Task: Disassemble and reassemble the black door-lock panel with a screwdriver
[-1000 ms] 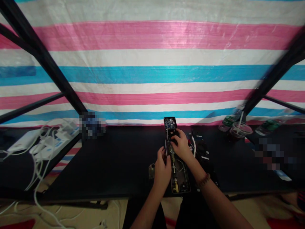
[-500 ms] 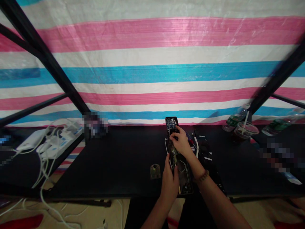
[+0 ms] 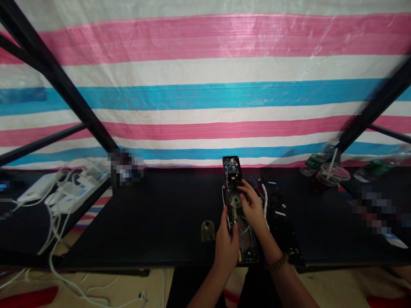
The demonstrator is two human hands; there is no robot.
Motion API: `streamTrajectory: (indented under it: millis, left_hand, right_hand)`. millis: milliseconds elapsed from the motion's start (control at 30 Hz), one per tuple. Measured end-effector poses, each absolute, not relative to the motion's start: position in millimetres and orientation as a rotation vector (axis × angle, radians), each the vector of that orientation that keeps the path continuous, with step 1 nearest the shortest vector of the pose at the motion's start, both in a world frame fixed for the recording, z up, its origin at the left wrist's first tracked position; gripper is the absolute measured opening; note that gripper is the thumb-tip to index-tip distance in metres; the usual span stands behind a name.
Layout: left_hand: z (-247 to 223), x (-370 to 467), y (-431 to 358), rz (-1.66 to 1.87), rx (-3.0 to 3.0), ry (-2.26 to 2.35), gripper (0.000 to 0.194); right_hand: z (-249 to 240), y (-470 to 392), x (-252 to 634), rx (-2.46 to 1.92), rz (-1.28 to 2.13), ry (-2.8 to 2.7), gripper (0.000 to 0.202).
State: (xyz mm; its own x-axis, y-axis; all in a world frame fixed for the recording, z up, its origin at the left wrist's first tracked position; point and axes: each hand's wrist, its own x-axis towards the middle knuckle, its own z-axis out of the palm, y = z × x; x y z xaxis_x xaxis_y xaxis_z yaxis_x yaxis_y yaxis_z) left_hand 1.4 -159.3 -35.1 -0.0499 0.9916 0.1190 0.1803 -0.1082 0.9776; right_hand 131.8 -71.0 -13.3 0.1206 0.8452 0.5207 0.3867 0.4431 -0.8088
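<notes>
A long, narrow opened electronic device housing (image 3: 248,246) lies near the table's front edge, its far end towards the striped sheet. Inside it are a blue circuit board (image 3: 231,166) at the far end, a round part (image 3: 236,200) mid-length and thin white wires. My left hand (image 3: 226,244) grips the housing's left edge, thumb over the inside. My right hand (image 3: 253,209) rests at the right side by the round part, fingers bent but apart, with nothing visible between them. A small plate with a dark hole (image 3: 207,231) lies left of my left hand.
Right of the housing lie a black panel (image 3: 284,226), a white cable (image 3: 265,201) and a screwdriver (image 3: 255,185). Further right stand a lidded cup with a straw (image 3: 332,176) and a plastic bottle (image 3: 316,161). White power strips (image 3: 72,199) with cables sit at left.
My right hand has drawn back towards me and to the right, its pinched fingers now apart, uncovering the round part and more of the board. My left hand keeps its hold.
</notes>
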Motion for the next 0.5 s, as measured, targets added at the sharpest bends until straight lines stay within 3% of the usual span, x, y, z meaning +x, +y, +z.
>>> streamTrajectory:
  millis: [233,500]
  left_hand:
    - [-34.3,0.4,-160.0,1.244,1.432,1.331,0.058]
    - [-33.6,-0.6,-159.6,1.242,1.409,1.301,0.058]
  right_hand:
    - [-30.1,-72.5,128.4,-1.157,0.682,-1.245,0.039]
    - [-20.9,-80.4,144.9,-1.288,0.796,-1.512,0.047]
